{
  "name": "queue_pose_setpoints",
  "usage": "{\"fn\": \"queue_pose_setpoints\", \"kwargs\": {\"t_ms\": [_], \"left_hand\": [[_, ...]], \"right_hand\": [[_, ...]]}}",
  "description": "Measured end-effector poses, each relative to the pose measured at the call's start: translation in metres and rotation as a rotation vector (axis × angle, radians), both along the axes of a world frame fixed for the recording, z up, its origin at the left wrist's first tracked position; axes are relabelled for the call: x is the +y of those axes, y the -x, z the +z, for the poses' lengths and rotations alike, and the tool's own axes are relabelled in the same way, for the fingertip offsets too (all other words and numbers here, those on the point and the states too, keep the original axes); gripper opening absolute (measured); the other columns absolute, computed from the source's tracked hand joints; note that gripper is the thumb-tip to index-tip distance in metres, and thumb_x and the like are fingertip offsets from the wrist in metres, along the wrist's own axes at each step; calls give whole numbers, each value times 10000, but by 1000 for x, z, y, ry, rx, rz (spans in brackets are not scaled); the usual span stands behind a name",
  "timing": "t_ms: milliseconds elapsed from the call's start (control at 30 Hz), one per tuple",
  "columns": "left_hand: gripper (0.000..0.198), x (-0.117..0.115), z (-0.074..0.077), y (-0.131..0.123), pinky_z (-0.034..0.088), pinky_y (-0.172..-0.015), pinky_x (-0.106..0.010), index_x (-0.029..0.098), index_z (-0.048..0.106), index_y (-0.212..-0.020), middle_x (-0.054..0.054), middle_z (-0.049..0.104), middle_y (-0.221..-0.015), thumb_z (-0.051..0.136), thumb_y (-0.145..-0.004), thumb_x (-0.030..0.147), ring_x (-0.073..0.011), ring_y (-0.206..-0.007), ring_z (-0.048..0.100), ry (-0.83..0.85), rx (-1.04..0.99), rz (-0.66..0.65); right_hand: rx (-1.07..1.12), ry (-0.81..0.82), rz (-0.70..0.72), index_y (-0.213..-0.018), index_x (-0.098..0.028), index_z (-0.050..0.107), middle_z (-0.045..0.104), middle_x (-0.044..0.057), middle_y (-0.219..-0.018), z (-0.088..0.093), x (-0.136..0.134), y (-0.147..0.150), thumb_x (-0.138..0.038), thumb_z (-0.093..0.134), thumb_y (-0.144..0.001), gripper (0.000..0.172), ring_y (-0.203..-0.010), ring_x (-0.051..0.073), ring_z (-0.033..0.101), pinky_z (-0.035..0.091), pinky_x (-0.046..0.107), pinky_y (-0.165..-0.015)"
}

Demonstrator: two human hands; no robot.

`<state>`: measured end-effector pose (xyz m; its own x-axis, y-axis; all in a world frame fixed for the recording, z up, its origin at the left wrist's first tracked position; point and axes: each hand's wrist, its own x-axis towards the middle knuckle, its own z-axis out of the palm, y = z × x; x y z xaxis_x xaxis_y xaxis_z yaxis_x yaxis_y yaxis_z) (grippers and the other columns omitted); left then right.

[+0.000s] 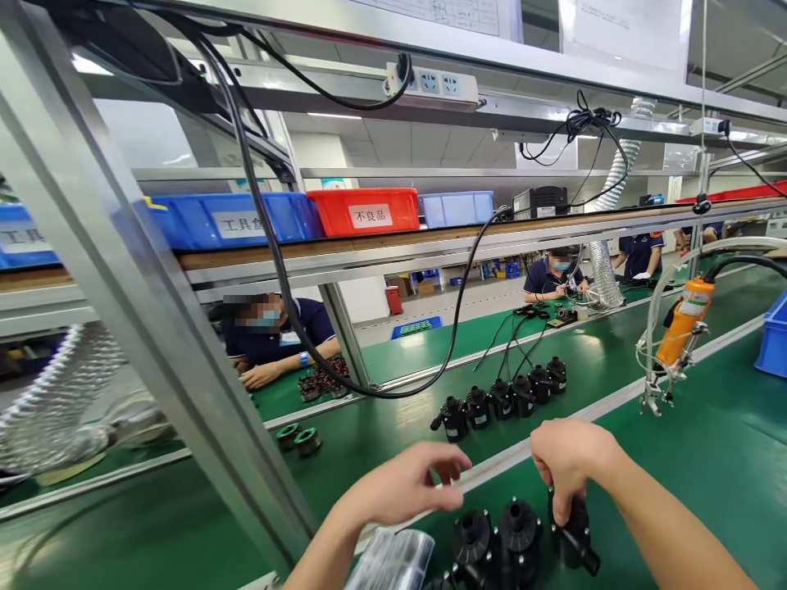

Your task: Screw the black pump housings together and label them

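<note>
My right hand [575,459] grips a black pump-like housing [573,537] from above; its side spout points to the lower right. Fingers and thumb wrap round its top. My left hand [409,485] is held above the bench with curved fingers apart and nothing between them. Just below and right of it stand more black housings [473,537], close together, with round necks facing up. Under my left wrist lies a clear plastic item [393,561], cut off by the lower edge. Across the pale rail, a row of several similar black housings [501,401] stands on the green surface.
An orange electric screwdriver [685,319] hangs at the right, near a blue bin [773,340]. A metal upright [184,352] crosses the left side. A black cable loop [393,393] droops from the shelf. Co-workers sit opposite, one by copper-coloured coils [323,378].
</note>
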<state>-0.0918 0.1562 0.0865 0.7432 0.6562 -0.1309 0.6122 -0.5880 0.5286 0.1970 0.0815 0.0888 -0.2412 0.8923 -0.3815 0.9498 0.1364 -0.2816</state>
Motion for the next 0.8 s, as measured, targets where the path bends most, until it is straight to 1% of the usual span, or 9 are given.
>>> {"fn": "queue_pose_setpoints", "kwargs": {"t_ms": [67,167,233,333,433,467,567,667,800], "left_hand": [[416,-32,7,-14,554,-793,-308,302,777,-1173,-22,789,-1102,837,-774,407,-264,-962,737,12,139,-64],[269,-59,3,-31,522,-795,-329,263,800,-1007,-47,776,-1067,838,-741,277,-296,-978,714,-147,221,-26],[146,-60,2,-35,502,-806,-339,236,796,-906,-56,786,-979,740,-790,168,-297,-972,709,-246,198,35],[188,-45,11,-25,487,-827,-351,192,782,-837,-78,776,-916,610,-887,134,-274,-922,698,-376,82,215],[147,-33,21,-10,492,-866,-361,187,789,-986,-80,753,-1021,701,-874,221,-269,-964,680,-314,31,268],[256,-32,21,-8,496,-881,-362,202,785,-1077,-74,741,-1080,770,-826,252,-270,-994,676,-242,31,234],[496,-40,10,-18,504,-901,-356,262,760,-1232,-56,713,-1164,859,-748,311,-270,-1042,671,-83,25,108],[226,-51,-9,-39,492,-846,-335,254,829,-1027,-41,722,-1059,790,-805,272,-257,-987,678,-105,45,47],[92,-51,-22,-50,467,-788,-327,232,826,-822,-35,735,-967,759,-782,183,-250,-928,685,-201,36,148]], "right_hand": [[-41,51,-9,-536,-200,604,598,-42,-473,6,0,7,-183,957,-539,354,-620,233,733,511,276,-592],[-84,109,-35,-577,-165,638,622,-29,-505,14,0,10,-122,941,-540,309,-689,247,763,515,261,-610],[-97,102,-46,-651,-152,677,648,-23,-540,16,-2,9,-130,943,-557,284,-744,255,776,521,257,-638],[-102,98,-54,-769,-149,719,688,-19,-595,16,-5,6,-166,958,-562,317,-765,256,782,529,252,-660],[-106,109,-64,-826,-149,731,689,-22,-597,14,-6,6,-145,954,-567,342,-749,250,781,522,243,-646],[-107,114,-66,-833,-148,732,681,-25,-586,14,-7,7,-127,949,-570,342,-738,248,779,517,240,-634],[-115,87,-69,-843,-148,738,661,-22,-567,16,-8,10,-92,922,-603,308,-704,246,765,491,243,-594],[-130,-58,-73,-874,-158,745,721,35,-697,19,-10,7,-86,892,-646,281,-784,278,757,451,273,-599],[-93,-337,-67,-1003,-191,728,755,100,-1037,20,-3,-5,-43,795,-721,325,-1001,308,713,418,297,-689]]}}
